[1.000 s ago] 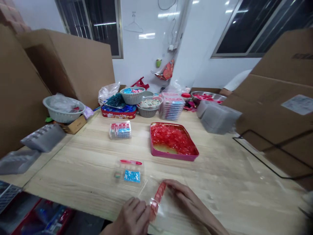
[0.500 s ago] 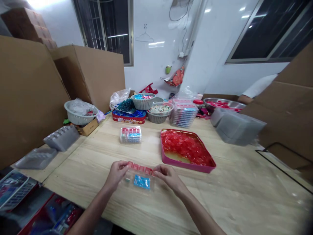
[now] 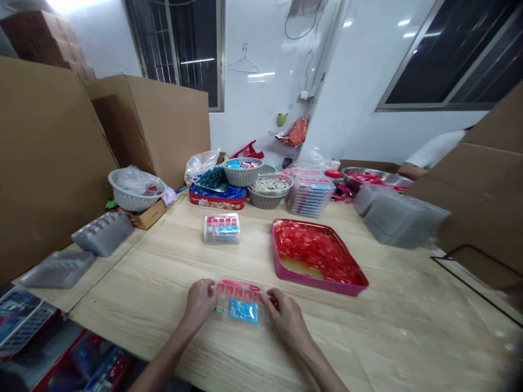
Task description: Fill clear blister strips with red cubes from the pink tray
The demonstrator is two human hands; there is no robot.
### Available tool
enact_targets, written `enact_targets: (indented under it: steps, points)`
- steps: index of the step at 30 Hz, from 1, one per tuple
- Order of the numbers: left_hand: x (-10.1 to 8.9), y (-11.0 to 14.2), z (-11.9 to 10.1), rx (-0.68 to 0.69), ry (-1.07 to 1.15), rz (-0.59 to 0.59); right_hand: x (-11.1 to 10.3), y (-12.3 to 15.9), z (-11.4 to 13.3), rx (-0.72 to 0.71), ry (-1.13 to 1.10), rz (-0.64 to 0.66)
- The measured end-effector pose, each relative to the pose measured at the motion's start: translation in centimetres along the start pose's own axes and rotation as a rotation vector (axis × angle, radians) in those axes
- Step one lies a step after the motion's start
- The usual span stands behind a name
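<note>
A small clear plastic tray (image 3: 241, 302) lies flat on the wooden table (image 3: 408, 326) in front of me, with a row of red pieces, a red pen-like stick along its far edge and a blue packet inside. My left hand (image 3: 200, 302) grips its left end with curled fingers. My right hand (image 3: 286, 317) holds its right end the same way. Beyond it stands a small stack of filled clear trays (image 3: 222, 228). A pink metal tin (image 3: 327, 279) full of red pieces sits to the right.
Baskets (image 3: 245, 173) of small parts, a red tin (image 3: 216, 200) and a taller stack of filled trays (image 3: 309, 193) line the far edge. Grey empty trays (image 3: 398, 218) lie at right, more (image 3: 102, 233) at left. Cardboard boxes flank both sides. Another person's arm (image 3: 412, 171) shows by a steel bowl.
The red strip that my hands held up a second ago now lies inside the clear tray with the blue packet. Both hands have come down onto the tray's ends.
</note>
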State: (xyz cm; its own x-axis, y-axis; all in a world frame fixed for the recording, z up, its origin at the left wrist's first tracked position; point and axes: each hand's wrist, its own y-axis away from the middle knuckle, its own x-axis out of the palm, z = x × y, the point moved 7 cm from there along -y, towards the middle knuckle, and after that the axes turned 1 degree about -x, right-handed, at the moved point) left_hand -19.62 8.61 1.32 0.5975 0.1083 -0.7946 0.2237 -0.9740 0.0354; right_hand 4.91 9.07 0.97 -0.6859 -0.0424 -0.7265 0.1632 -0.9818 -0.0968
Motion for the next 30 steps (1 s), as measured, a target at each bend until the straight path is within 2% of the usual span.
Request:
enact_targets:
  steps: [3,6,9,11,13,15,19,22,26,30]
  points:
    - [0.5,-0.2,0.2,-0.009,0.004,0.05,0.8,0.6,0.6,0.016,0.038,0.04]
    - [0.6,0.0,0.2,-0.016,0.024,0.06,1.3,1.0,0.9,0.041,0.041,0.009]
    - [0.2,0.1,0.0,-0.008,0.064,0.023,2.2,0.7,0.5,0.079,-0.101,-0.002]
    - [-0.4,-0.4,-0.1,0.011,0.165,-0.033,2.4,-0.6,0.3,0.09,-0.245,-0.018]
    - [-1.5,-1.7,-0.5,0.043,0.308,-0.099,1.8,-2.9,0.8,0.06,-0.353,-0.072]
    - [-3.2,-3.8,-1.3,0.072,0.39,-0.158,0.5,-6.0,2.3,-0.015,-0.39,-0.139]
    - [-7.0,-9.8,-3.4,0.06,0.295,-0.249,-2.4,-13.8,6.5,-0.142,-0.336,-0.209]
    - [-8.6,-14.7,-4.4,0.02,0.236,-0.284,-2.7,-19.5,8.2,-0.09,-0.276,-0.188]
    - [-8.0,-19.1,-3.8,-0.065,0.2,-0.285,-0.8,-24.1,7.5,0.04,-0.272,-0.153]
    - [-6.1,-20.8,-1.5,-0.21,0.262,-0.222,1.8,-25.4,4.8,0.208,-0.329,-0.073]
